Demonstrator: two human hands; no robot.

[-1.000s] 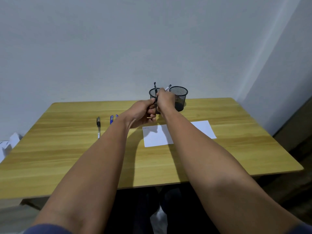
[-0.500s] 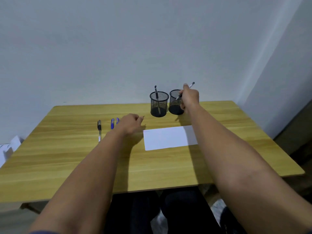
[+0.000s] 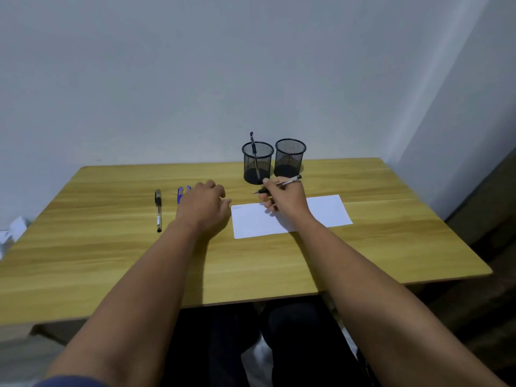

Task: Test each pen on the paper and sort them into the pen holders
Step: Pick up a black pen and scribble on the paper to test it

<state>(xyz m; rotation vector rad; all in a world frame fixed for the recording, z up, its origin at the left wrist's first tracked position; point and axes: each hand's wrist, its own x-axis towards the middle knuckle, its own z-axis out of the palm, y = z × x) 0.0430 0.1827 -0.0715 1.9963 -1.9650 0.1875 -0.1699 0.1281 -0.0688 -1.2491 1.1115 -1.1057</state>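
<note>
The right hand (image 3: pixel 283 198) pinches a pen (image 3: pixel 277 185) above the far edge of the paper (image 3: pixel 290 219), tip pointing left toward the left hand (image 3: pixel 205 206). That hand rests on the table (image 3: pixel 111 255) with fingers loosely curled, holding nothing — blue pens (image 3: pixel 181 193) peek out just beyond it, a black pen (image 3: pixel 158 210) lies further left. Two mesh holders sit just past the right hand — the left holder (image 3: pixel 257 162) has one pen, the right holder (image 3: pixel 290 157) looks empty.

Just a light wooden table (image 3: pixel 377 247) pushed up against a plain pale grey wall (image 3: pixel 195 65), and some crumpled white stuff (image 3: pixel 14 230) off its left edge, can't tell what it is.
</note>
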